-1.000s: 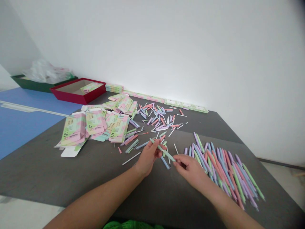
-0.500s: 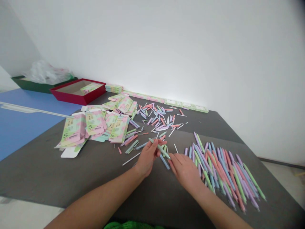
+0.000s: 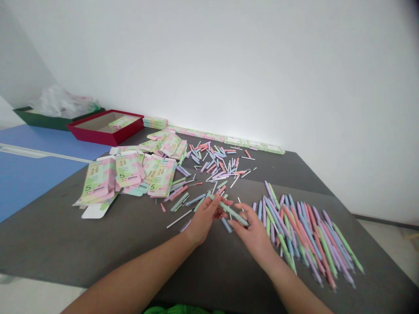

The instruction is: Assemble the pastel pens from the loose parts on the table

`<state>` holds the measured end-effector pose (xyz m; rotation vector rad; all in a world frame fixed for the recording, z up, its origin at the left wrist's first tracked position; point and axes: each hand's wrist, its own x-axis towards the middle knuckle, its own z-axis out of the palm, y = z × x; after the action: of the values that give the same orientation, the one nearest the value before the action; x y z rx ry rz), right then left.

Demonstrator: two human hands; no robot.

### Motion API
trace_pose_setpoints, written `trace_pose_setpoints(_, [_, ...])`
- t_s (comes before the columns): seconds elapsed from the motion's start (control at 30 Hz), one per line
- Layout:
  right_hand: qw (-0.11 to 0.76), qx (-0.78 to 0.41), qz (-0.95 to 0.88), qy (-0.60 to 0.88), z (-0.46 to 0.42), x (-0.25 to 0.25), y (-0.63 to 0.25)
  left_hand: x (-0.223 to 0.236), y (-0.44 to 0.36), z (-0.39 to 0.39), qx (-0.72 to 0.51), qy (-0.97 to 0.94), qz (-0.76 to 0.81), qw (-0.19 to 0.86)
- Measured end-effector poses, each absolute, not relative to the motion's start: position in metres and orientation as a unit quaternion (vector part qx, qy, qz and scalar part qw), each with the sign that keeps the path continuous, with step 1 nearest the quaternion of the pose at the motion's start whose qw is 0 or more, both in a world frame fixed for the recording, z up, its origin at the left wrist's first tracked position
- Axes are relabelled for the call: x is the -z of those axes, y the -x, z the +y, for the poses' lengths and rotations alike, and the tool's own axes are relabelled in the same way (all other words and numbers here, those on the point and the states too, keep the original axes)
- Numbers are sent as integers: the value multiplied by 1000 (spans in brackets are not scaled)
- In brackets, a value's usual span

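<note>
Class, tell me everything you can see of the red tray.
The red tray is open-topped and upright, with straight, smooth-looking walls and a pale greyish inside. A printed pink-and-green carton lies in it. It stands back left, beside the dark green tray; its underside is hidden.

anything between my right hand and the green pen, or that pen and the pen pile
Nothing visible between the right hand and the green pen; only that hand stands between pen and pen pile.

Dark table (image 3: pixel 137 244) with pens (image 3: pixel 316 244), pen parts (image 3: pixel 219 161), flattened cartons (image 3: pixel 129 168).
</note>
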<state>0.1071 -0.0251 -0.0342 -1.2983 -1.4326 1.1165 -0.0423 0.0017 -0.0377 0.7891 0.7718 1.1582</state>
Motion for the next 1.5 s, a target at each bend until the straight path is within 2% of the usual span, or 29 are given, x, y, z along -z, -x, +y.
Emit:
trace_pose_setpoints(0.07, [431,-390,-621,526,-23,31,-110,37,42,1,-520,-351,338,701])
trace_pose_setpoints(0.1, [427,-410,-612,525,-22,30,-112,36,43,1,-518,-352,329,707])
trace_pose_setpoints(0.2, [373,-602,-507,491,-15,27,-119,34,44,0,-501,-372,306,719])
trace_pose_setpoints(0.27, [347,-666,-466,468,-11,28,-122,33,44,0,-493,-381,311,718])
trace_pose_setpoints(0.33, [379,-581,-511,508,-10,31,-123,34,43,0,-496,-361,333,716])
trace_pose_setpoints(0.4, [414,-384,-605,561,-11,34,-123,35,42,0,-506,-325,351,717])
trace_pose_setpoints(0.47, [392,-207,-700,559,-14,34,-124,36,41,0,-515,-301,352,722])
trace_pose_setpoints(0.53, [354,-132,-763,524,-16,33,-126,35,42,0,-517,-295,339,729])
trace_pose_setpoints(0.6, [326,-172,-781,505,-18,30,-128,33,44,0,-511,-300,324,738])
trace_pose_setpoints(0.73, [298,-366,-710,523,-18,25,-131,31,45,0,-490,-325,319,744])
trace_pose_setpoints(0.8, [320,-327,-697,551,-16,26,-132,31,43,0,-493,-327,334,734])
trace_pose_setpoints(0.93, [329,-141,-770,528,-16,27,-136,32,42,-1,-501,-328,350,720])
trace_pose_setpoints(1.0, [303,-177,-785,510,-17,27,-137,32,42,-2,-490,-340,340,727])
trace_pose_setpoints(1.13, [280,-345,-714,541,-17,28,-141,31,43,-3,-462,-374,325,736])
trace_pose_setpoints(1.23, [312,-268,-718,562,-16,29,-142,32,41,-3,-479,-358,345,724])
trace_pose_setpoints(1.33, [296,-162,-783,522,-19,27,-142,33,40,-3,-485,-338,355,724])
trace_pose_setpoints(1.4, [274,-193,-799,499,-21,23,-141,33,41,-3,-475,-343,346,733])
trace_pose_setpoints(1.5, [249,-328,-758,506,-22,21,-138,33,43,-2,-459,-360,331,741])
